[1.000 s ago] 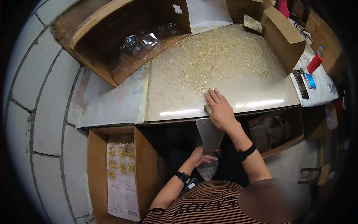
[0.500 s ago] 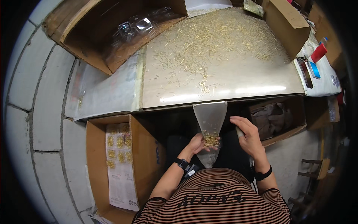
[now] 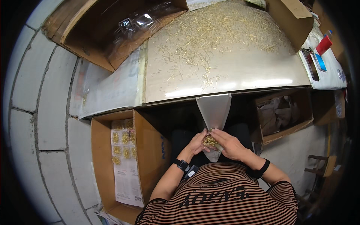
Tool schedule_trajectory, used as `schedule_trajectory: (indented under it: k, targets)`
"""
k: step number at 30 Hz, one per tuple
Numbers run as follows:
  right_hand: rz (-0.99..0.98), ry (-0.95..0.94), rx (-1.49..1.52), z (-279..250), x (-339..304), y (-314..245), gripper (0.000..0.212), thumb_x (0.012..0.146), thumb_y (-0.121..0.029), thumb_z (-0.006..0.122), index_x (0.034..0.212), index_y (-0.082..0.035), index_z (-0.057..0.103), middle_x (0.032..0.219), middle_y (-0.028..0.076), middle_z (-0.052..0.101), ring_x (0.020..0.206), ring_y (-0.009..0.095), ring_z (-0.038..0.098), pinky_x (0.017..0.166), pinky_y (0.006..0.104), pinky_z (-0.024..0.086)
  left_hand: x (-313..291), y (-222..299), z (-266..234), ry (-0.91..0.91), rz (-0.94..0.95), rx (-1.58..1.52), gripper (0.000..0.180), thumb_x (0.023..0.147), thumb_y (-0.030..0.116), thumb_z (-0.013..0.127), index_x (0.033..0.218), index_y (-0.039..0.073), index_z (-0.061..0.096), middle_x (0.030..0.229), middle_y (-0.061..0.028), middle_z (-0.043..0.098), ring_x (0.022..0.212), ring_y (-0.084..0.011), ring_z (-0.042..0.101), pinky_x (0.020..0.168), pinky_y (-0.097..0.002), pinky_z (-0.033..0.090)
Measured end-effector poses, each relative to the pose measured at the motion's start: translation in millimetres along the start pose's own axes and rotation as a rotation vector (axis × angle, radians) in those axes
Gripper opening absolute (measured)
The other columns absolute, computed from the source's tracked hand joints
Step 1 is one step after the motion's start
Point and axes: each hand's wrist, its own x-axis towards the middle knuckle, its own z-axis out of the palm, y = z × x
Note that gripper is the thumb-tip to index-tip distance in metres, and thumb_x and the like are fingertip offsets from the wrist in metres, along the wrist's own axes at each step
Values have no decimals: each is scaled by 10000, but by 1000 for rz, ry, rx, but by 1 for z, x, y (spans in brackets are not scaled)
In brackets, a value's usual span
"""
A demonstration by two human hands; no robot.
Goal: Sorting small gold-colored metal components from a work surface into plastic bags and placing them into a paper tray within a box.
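"How do the person's hands stand?"

"They are together, with the bunch of gold wire pieces (image 3: 209,141) held between them. The left hand (image 3: 195,144) cups it from 9 o'clock; the right hand (image 3: 231,146) leans on it from 3 o'clock. How firmly they press, one cannot tell."

"So which hand is nearer to it?"

"Both touch it equally, it seems. The pieces are too tangled for showing one long axis. But the grey chute (image 3: 215,108) under the hands has one: from 12 to 6 o'clock, its wide end at 12."

"And the edges?"

"At 12 o'clock the front edge of the tabletop (image 3: 258,76) crosses above the wide end; behind it loose gold pieces (image 3: 204,63) lie scattered."

"Where is room to move?"

"Toward 9 o'clock there is a dark gap, then the wall of the left carton (image 3: 150,146), where small gold bundles (image 3: 125,138) lie on printed paper (image 3: 127,182). Toward 2 o'clock stands the right carton (image 3: 287,132), also apart. At 6 o'clock the striped shirt (image 3: 221,187) limits the space."
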Motion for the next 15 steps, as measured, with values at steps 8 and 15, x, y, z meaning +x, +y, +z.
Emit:
schedule_trajectory:
  k: [8,15]
  targets:
    - [-206,4,-17,-1,-10,-20,477,731,38,611,1201,-8,546,1240,176,537,1192,319,496,993,387,429,-24,8,29,-59,20,57,525,981,422,376,1189,-35,530,950,-122,646,710,-169,670,494,-272,583]
    - [10,321,114,-23,-9,-31,484,711,-28,652,1180,-1,534,1157,191,583,1009,351,596,855,385,495,-52,24,65,-10,175,112,342,970,218,480,1173,-49,544,1040,-114,634,891,-170,647,770,-310,566]
